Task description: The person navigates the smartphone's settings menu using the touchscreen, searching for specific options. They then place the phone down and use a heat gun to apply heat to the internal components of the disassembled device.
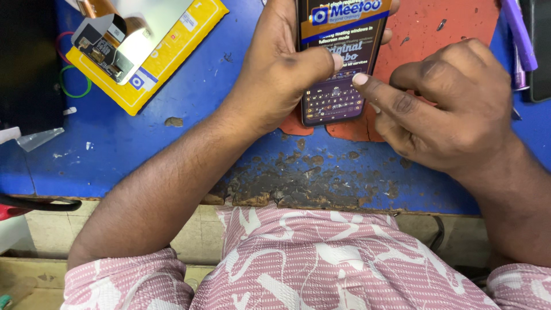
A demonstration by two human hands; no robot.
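Note:
A dark smartphone (338, 86) with a lit screen stands above the worn blue mat (189, 132); an on-screen keyboard shows at its lower end. My left hand (275, 74) is wrapped around the phone's left side, thumb lying across the screen. My right hand (453, 109) hovers at the phone's right, forefinger stretched out with its tip touching the screen just above the keyboard.
A yellow flat box (149, 69) with a phone display part (123, 34) on it lies at the upper left. A red pad (447, 28) sits under the phone. Purple tool (519, 34) and a dark device (540, 51) are at the right edge. A green rubber band (74, 86) lies left.

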